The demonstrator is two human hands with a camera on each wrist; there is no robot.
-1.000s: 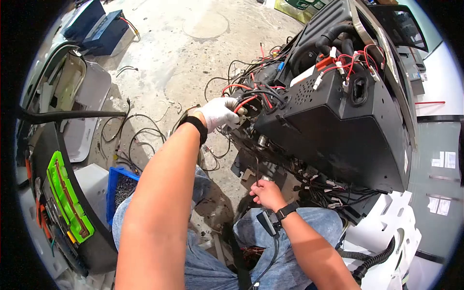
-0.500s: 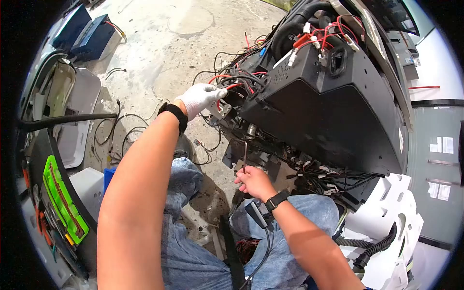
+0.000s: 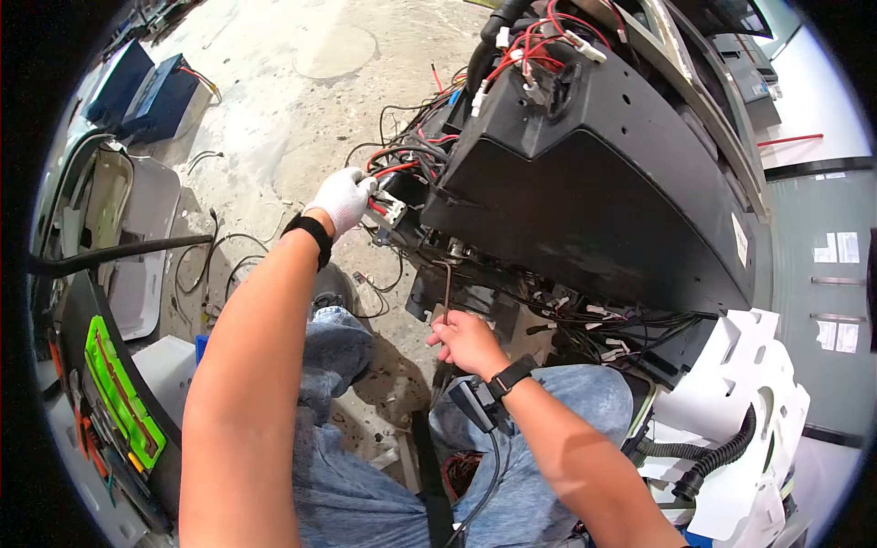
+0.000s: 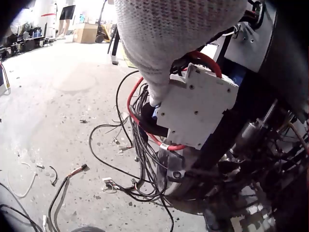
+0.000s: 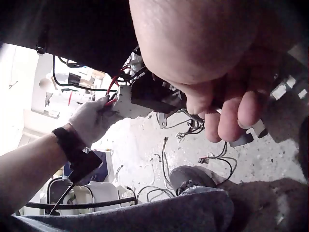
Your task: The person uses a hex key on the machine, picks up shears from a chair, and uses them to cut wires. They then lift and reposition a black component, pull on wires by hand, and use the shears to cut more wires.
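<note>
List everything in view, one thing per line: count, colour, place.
housing: 1, black, in front of the person
white block: 1, white, at the housing's left end
red cables: several, red, around the white block
black cables: many, black, below the housing and on the floor
boxes: 2, dark blue, far left
tool case: 1, bright green, near left
slotted panel: 1, white, near right
L-shaped rod: 1, brownish, in the right hand
floor: 1, grey, below
jeans: 1 pair, blue, person's legs
left hand: 1, white-gloved, at the white block
right hand: 1, bare, near the lap
</note>
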